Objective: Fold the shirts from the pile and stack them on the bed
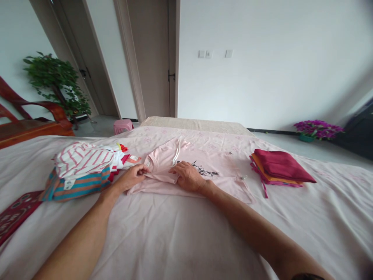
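A pale pink T-shirt [163,155] with a black branch-like print lies spread on the bed-like surface, its neck end to the left. My left hand [134,175] pinches the cloth near the collar. Further right, my right hand [186,175] has its fingers closed on the shirt's near side, just left of the print. Between the hands a fold of the cloth is bunched up slightly. A white strap or tape [176,152] lies across the shirt beyond my right hand.
A heap of striped clothes [84,167] sits to the left, beside a dark red printed item [20,212]. At right lies a stack of folded red and orange cloths [281,167]. Beyond the light sheet [151,241] stand a pink stool [122,126] and purple flowers [319,128].
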The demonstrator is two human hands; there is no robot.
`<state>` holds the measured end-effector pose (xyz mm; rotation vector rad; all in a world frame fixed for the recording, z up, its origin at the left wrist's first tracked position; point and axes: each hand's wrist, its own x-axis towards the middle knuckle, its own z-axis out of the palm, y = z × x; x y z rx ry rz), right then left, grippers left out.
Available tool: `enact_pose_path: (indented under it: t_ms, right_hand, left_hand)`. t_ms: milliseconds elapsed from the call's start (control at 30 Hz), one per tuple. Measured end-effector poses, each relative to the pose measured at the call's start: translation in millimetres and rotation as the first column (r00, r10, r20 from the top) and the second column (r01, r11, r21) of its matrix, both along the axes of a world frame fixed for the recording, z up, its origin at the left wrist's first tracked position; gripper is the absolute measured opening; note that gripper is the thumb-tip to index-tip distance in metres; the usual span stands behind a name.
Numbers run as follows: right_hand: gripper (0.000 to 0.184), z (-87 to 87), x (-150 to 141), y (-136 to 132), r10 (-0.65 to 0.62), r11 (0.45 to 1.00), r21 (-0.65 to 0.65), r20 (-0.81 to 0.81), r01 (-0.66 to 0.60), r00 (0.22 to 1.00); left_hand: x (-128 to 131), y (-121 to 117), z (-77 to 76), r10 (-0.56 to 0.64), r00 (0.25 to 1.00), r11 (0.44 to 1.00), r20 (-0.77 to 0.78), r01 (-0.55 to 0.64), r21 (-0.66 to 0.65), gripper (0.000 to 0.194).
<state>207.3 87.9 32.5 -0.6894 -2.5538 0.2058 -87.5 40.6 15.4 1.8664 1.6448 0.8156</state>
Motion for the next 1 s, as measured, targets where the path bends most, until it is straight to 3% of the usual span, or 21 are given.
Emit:
enact_pose_path:
  t_ms: [200, 400, 467, 567, 667, 767, 867, 1000]
  right_hand:
    - [0.027, 2.6, -9, -4, 0.11, 0.993, 0.03, 0.03, -0.111, 0.993]
    - [0.023, 5.1, 4, -12, 0.203, 0.979, -0.005, 0.092, -0.203, 0.975]
    - [0.025, 9.3, 6, -14, 0.139, 0.99, -0.026, 0.076, -0.137, 0.987]
    - [0.033, 16.8, 2, -19, -0.049, 0.999, -0.01, 0.001, 0.049, 0.999]
    - [0.04, 14.4, -6, -25, -0.047, 0.997, 0.056, 0.018, 0.046, 0.999]
    - [0.053, -0.2, -6, -28, -0.03, 0.997, 0.07, 0.153, 0.02, 0.988]
    - [0.051, -9.7, 4, -23, -0.122, 0.992, 0.051, 0.242, 0.113, 0.963]
    - [0.036, 5.9, 22, -9, -0.31, 0.949, 0.026, 0.25, 0.314, 0.917]
  left_hand:
    - [-2, -4, 2.7, -0.021, 0.997, 1.0, -0.075, 0.022, 0.008, 0.024]
    - [-1, -2, 5.5, -0.048, 0.985, 0.999, -0.167, 0.049, 0.001, 0.022]
    - [2, -1, 7.4, -0.047, 0.975, 0.999, -0.218, 0.05, 0.007, 0.022]
    - [11, -1, 11.9, -0.021, 0.964, 0.988, -0.264, 0.061, 0.145, 0.024]
    - [28, -3, 16.6, -0.047, 0.959, 0.953, -0.278, 0.126, 0.275, 0.025]
    - [43, -10, 17.8, -0.092, 0.926, 0.955, -0.366, 0.186, 0.231, 0.019]
    - [50, -16, 16.7, -0.085, 0.882, 0.967, -0.463, 0.185, 0.174, 0.012]
    - [55, -17, 16.6, 0.002, 0.877, 0.963, -0.481, 0.129, 0.239, 0.014]
